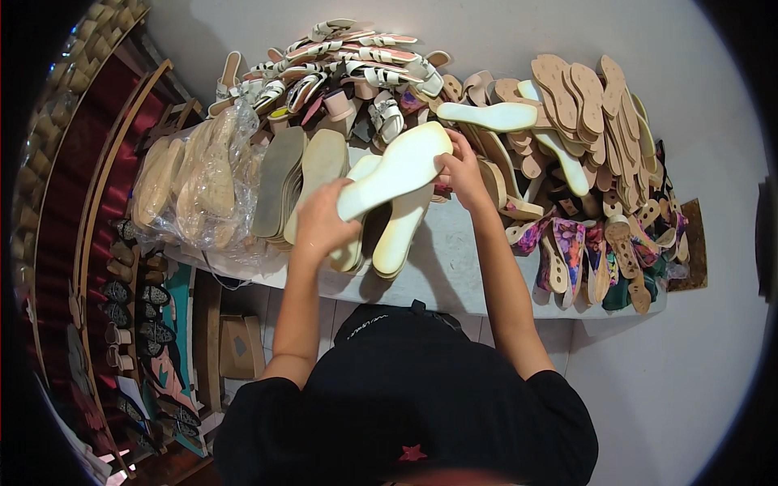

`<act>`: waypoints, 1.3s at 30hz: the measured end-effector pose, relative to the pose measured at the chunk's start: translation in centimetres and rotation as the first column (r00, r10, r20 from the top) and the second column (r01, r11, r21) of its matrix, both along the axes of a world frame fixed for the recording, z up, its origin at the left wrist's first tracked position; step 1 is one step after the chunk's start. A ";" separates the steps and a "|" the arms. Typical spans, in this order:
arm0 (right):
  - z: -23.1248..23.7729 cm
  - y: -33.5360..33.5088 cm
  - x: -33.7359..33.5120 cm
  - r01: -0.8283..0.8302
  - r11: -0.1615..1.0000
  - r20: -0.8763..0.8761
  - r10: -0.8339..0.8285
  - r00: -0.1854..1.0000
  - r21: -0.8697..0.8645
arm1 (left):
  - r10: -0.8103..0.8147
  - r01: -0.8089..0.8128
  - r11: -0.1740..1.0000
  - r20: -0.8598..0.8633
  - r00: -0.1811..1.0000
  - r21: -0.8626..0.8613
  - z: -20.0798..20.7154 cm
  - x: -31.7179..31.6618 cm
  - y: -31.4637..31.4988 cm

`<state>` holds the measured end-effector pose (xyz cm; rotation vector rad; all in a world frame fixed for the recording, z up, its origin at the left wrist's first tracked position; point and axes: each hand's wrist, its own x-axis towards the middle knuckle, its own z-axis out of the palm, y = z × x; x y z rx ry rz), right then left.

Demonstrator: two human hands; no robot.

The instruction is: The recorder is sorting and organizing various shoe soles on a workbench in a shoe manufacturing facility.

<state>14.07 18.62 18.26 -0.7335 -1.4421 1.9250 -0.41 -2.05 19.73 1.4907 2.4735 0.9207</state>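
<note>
A white shoe insole (399, 168) is held slantwise above the table between my two hands. My left hand (326, 219) is closed on its narrower heel end. My right hand (463, 172) grips the wide toe end, thumb against the edge. Beneath it lie more pale insoles (400, 235), partly covered by the held one and my left hand. Just left of these stand a stack of beige insoles (322, 158) and a stack of grey insoles (275, 182).
Wrapped in clear plastic, pale wedge soles (207, 182) sit at the left. White strappy sandals (356, 57) are heaped at the back. Tan insoles (587, 97) pile up at the right, above floral wedge heels (570, 251). A shoe rack (186, 316) stands left of the table (454, 267).
</note>
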 end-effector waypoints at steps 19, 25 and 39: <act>-5.9 -5.5 -14.6 0.154 0.920 0.024 -0.156 0.987 -0.360 | -0.014 0.013 1.000 -0.182 0.983 -0.011 -3.1 -15.2 0.5; -6.4 -4.5 -14.3 0.078 0.940 0.011 -0.079 0.997 -0.331 | -0.040 0.038 0.999 -0.155 0.987 -0.015 -4.9 -16.0 0.7; -0.9 -4.2 -13.9 0.028 0.999 0.124 -0.024 0.992 -0.027 | 0.019 -0.039 0.996 -0.235 0.972 -0.083 1.1 -12.5 -3.2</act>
